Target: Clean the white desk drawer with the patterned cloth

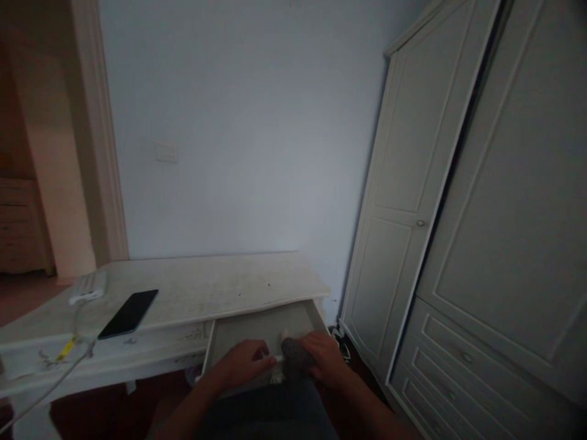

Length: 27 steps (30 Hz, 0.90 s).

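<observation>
A white drawer (263, 322) stands pulled out from the right part of the white desk. Over its front edge, my right hand (324, 354) is closed on a bunched dark grey cloth (296, 357). My left hand (245, 363) is just to the left, also over the drawer. Its thumb and fingers come together at a small pale thing beside the cloth, too dim to name. Parts of the drawer front are hidden behind the cloth and my hands.
On the left of the white desk (220, 278) lie a black phone (129, 313) and a white power strip (89, 286), whose cable (59, 380) hangs over the front edge with a yellow tag (67, 347). A white wardrobe (398, 201) stands on the right.
</observation>
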Each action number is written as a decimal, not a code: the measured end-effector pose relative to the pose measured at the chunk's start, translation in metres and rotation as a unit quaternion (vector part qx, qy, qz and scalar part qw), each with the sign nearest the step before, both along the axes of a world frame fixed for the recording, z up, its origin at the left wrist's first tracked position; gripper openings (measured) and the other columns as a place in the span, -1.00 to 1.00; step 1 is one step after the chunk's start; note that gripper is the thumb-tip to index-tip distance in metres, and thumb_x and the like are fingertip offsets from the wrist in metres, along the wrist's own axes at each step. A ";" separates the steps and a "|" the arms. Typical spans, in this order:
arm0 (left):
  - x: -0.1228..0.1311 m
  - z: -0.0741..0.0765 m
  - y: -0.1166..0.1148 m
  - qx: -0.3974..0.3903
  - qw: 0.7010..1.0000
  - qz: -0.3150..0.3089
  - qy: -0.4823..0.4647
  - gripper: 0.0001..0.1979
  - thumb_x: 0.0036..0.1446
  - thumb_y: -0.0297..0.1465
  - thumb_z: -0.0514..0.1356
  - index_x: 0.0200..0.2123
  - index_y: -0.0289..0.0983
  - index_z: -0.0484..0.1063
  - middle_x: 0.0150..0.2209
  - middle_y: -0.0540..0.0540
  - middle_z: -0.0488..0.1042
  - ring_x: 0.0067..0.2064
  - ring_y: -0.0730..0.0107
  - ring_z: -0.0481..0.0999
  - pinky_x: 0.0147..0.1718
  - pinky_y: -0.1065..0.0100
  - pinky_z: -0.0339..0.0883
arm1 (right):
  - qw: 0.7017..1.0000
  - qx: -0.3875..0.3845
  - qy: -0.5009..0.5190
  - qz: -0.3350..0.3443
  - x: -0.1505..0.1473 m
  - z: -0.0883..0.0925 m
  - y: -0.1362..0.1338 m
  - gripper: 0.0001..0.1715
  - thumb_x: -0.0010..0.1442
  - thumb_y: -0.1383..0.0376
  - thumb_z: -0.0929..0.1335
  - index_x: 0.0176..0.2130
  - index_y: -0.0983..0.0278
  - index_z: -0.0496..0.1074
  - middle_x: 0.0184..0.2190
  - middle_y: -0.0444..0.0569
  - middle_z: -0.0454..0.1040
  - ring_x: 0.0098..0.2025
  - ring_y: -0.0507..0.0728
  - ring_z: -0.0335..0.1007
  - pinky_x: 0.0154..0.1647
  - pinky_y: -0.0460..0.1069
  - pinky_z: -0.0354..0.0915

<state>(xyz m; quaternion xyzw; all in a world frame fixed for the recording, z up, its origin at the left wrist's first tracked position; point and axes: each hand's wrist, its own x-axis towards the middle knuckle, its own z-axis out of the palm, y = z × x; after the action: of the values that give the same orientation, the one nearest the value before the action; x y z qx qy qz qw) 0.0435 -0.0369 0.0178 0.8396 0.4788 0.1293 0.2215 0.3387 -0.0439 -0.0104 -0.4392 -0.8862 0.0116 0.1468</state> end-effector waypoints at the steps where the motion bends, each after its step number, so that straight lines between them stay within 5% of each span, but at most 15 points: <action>1: -0.001 0.002 0.000 -0.001 1.000 -0.011 0.012 -0.47 0.29 0.09 0.07 -0.05 -0.18 0.59 -0.05 -0.16 0.68 -0.05 0.13 0.63 -0.11 0.25 0.40 | 0.998 0.013 0.054 -0.008 0.002 -0.002 -0.001 -0.43 0.24 0.08 0.37 0.19 0.16 0.43 -0.02 0.10 0.59 0.02 0.35 0.48 0.05 0.16 0.31; 6: -0.010 0.007 -0.005 0.030 0.991 -0.024 0.125 -0.44 0.23 0.03 0.13 0.06 -0.22 0.59 0.07 -0.31 0.64 0.11 -0.15 0.59 0.10 0.00 0.39 | 0.958 0.083 0.260 -0.090 0.026 0.002 -0.010 -0.56 0.34 0.08 0.23 0.08 0.18 0.45 -0.09 0.13 0.55 -0.09 0.33 0.49 -0.06 0.16 0.41; 12: -0.013 0.002 -0.008 -0.031 0.996 -0.020 0.084 -0.21 0.21 0.06 0.15 0.38 -0.26 0.33 0.31 -0.32 0.49 0.27 -0.09 0.50 0.27 0.03 0.32 | 0.982 0.143 0.088 -0.083 0.057 -0.024 -0.026 -0.36 0.05 0.28 0.40 0.15 0.16 0.46 0.03 0.16 0.51 0.04 0.41 0.45 0.08 0.24 0.38; 17: -0.013 -0.001 -0.006 -0.002 0.992 -0.048 0.114 -0.35 0.24 0.01 0.13 0.27 -0.20 0.47 0.26 -0.30 0.53 0.27 -0.13 0.50 0.27 -0.03 0.32 | 0.978 0.146 0.075 -0.125 0.016 -0.055 -0.023 -0.23 -0.05 0.34 0.43 0.18 0.17 0.42 0.04 0.17 0.48 0.04 0.39 0.43 0.05 0.20 0.38; 23: -0.014 -0.008 -0.005 0.053 0.989 -0.057 0.126 -0.47 0.28 -0.05 0.10 0.16 -0.18 0.53 0.13 -0.32 0.59 0.16 -0.13 0.54 0.16 -0.03 0.39 | 0.984 0.153 0.067 -0.058 -0.054 -0.067 -0.021 -0.43 0.04 0.27 0.44 0.07 0.16 0.46 -0.07 0.12 0.49 -0.06 0.34 0.42 -0.04 0.16 0.35; 27: -0.015 -0.006 -0.006 0.055 0.987 -0.050 0.144 -0.56 0.27 -0.10 0.10 0.06 -0.16 0.56 0.07 -0.28 0.60 0.11 -0.07 0.57 0.09 0.05 0.42 | 0.983 0.182 0.028 0.005 -0.061 -0.070 -0.023 -0.46 0.12 0.29 0.43 0.11 0.12 0.43 -0.08 0.08 0.53 -0.07 0.30 0.42 -0.01 0.15 0.32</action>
<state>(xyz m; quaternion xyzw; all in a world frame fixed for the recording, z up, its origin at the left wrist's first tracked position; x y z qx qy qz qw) 0.0290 -0.0428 0.0114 0.8832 0.4555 0.0220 0.1097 0.2776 -0.0671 -0.0801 -0.3998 -0.8714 -0.1369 0.2491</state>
